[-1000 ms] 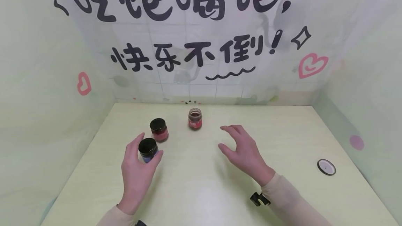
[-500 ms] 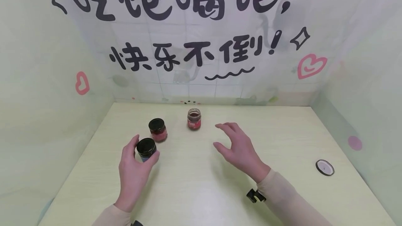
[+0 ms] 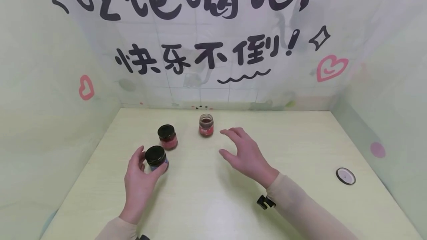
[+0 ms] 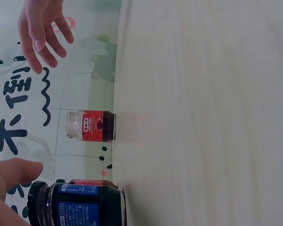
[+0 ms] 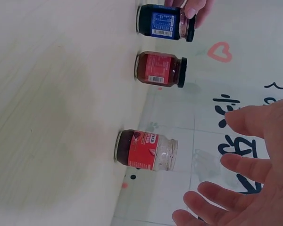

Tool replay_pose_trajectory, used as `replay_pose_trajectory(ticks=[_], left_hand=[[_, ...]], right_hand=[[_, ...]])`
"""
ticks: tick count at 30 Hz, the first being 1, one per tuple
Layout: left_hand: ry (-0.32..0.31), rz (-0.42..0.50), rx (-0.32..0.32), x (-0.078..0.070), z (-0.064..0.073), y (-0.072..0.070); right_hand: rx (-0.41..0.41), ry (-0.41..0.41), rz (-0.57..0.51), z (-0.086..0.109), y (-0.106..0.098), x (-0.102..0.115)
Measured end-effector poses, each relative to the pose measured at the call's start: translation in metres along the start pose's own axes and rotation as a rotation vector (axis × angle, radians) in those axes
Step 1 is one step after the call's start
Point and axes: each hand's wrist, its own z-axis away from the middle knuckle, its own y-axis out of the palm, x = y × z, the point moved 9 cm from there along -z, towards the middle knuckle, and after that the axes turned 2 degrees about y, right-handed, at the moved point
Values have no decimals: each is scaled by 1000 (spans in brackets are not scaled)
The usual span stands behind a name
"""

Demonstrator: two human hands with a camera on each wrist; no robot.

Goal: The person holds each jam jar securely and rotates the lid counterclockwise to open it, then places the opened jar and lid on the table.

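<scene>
My left hand (image 3: 140, 180) is around a dark jar with a blue label (image 3: 156, 156) and a black lid, standing upright on the table. Its thumb (image 4: 26, 170) shows apart from the jar in the left wrist view, and in the head view a gap shows between fingers and lid. Just behind stands a closed jar with a pinkish-red label (image 3: 168, 142). An open jar with a red label (image 3: 206, 130), partly filled with something dark, stands farther back. To its right and nearer hovers my right hand (image 3: 245, 153), fingers spread and loosely bent, holding nothing.
A round lid (image 3: 346, 176) lies on the right of the table (image 3: 213, 195), pale inside facing up. A printed cloth backdrop (image 3: 213, 95) with large black writing rises behind the table's far edge, and pale walls close both sides.
My left hand has drawn back slightly, its fingers looser about the blue-labelled jar, which stays in place. My right hand has moved left, closer to the open jar.
</scene>
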Motion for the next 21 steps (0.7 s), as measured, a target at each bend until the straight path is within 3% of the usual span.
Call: replay_pose_trajectory(ticks=[9,16,21], left_hand=[[-97,61,85,18,0,7],[-115,43,138,27,0,12],[-117,66,141,26,-5,15]], right_hand=[[42,-9,-34,-5,14,6],[58,-18,-21,-5,17,8],[54,-43,-12,-14,13,11]])
